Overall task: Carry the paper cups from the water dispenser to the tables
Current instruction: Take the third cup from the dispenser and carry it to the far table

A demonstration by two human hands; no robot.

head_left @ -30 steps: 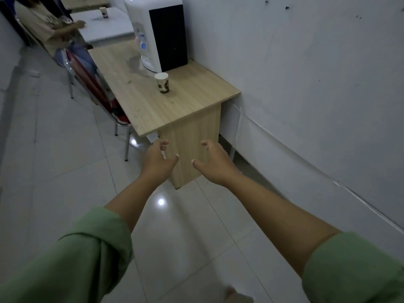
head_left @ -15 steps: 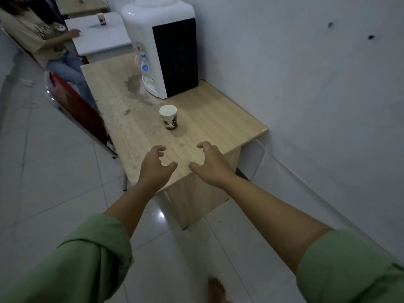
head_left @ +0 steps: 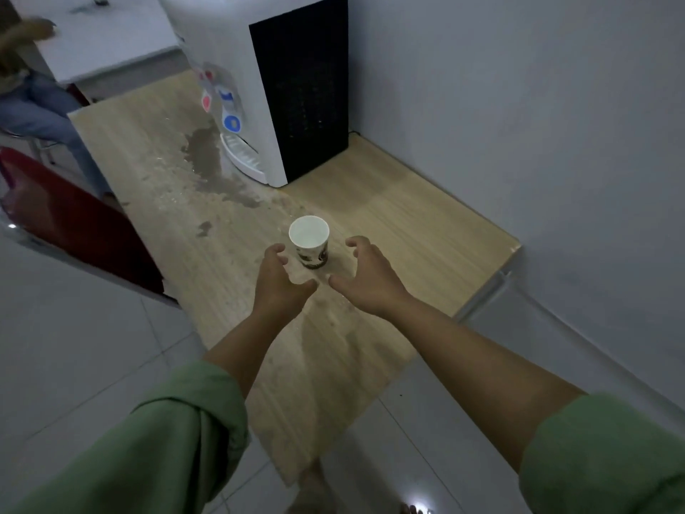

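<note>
Grip: our left hand (head_left: pixel 280 281) and right hand (head_left: pixel 367 278), both spread and empty, flank the cup (head_left: pixel 310 241) at frame centre, ready to enclose it.

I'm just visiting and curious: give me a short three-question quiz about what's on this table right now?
1. True or false: the paper cup stands upright on the wooden table.
2. Which holds the cup: A) left hand B) right hand C) neither?
3. Fill in: a wet patch lies in front of the water ____.

Key: 1 true; 2 C, both hands are open either side of it; 3 dispenser.
</note>
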